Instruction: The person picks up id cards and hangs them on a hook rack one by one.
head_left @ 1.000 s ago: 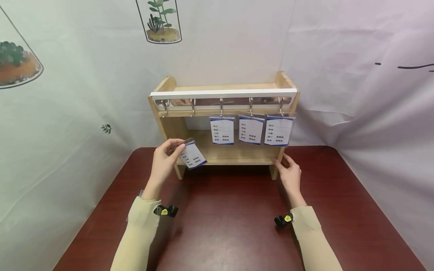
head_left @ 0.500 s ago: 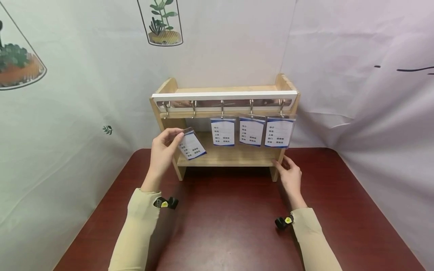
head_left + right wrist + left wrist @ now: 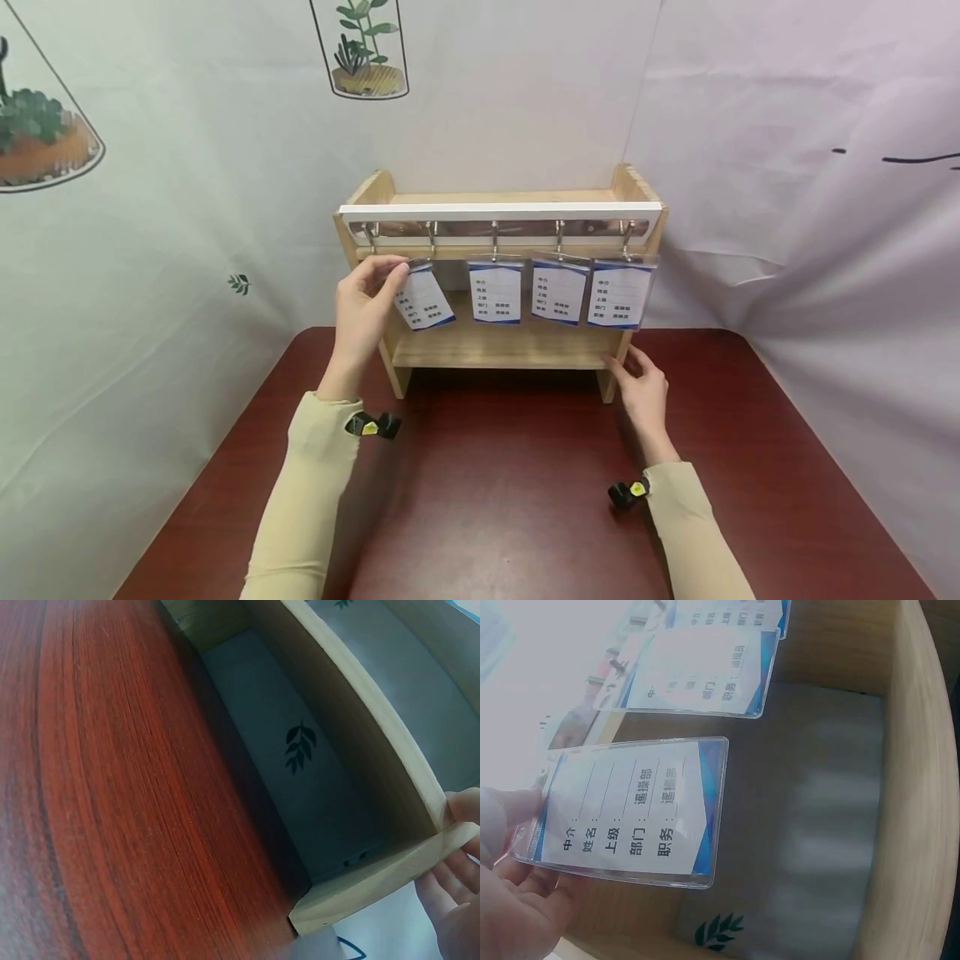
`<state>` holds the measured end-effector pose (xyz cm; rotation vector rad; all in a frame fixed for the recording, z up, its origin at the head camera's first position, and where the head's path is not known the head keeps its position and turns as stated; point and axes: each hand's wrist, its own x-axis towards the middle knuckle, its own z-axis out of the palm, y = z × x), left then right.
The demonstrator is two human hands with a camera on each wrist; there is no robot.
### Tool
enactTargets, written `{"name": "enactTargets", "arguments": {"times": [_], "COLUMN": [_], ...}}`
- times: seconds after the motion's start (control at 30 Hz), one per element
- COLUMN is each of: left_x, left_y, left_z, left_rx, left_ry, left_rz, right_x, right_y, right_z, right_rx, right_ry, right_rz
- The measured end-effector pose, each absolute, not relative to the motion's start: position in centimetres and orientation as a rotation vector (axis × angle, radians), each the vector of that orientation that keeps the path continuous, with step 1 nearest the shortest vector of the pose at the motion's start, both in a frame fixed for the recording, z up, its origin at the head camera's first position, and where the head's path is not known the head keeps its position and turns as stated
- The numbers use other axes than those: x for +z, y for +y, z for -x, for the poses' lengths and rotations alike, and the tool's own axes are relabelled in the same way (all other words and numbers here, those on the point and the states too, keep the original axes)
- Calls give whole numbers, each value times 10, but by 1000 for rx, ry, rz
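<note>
My left hand pinches the top edge of an ID badge in a clear plastic sleeve, with the thumb on its front. This badge is tilted, just under the second hook from the left. To its right, three similar badges, among them a middle badge, hang from the other hooks. Low on the right, my right hand grips the side panel of the wooden shelf, thumb on the inner side and fingers outside. The left wrist view shows the held badge face up, its top edge between thumb and fingers.
A white board with a metal strip carries the hooks along the shelf's upper front. The leftmost hook is bare, right above my left hand. The shelf stands on a dark red table before a printed white cloth.
My left hand has risen with the badge, from near the lower shelf board up to just below the hooks. The right hand keeps its grip on the side panel.
</note>
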<state>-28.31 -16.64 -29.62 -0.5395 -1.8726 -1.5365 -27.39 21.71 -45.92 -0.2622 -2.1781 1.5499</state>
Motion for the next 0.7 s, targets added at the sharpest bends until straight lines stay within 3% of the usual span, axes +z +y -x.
{"name": "enactTargets", "arguments": {"times": [0.7], "left_x": [-269], "left_y": [-147], "left_z": [275], "left_rx": [-1458], "left_ry": [-1857], "left_rz": [569], "right_x": [-459], "right_y": [217], "right_z": [274], "right_rx": [1545], "right_ry": [-2156], "right_rz": [252]}}
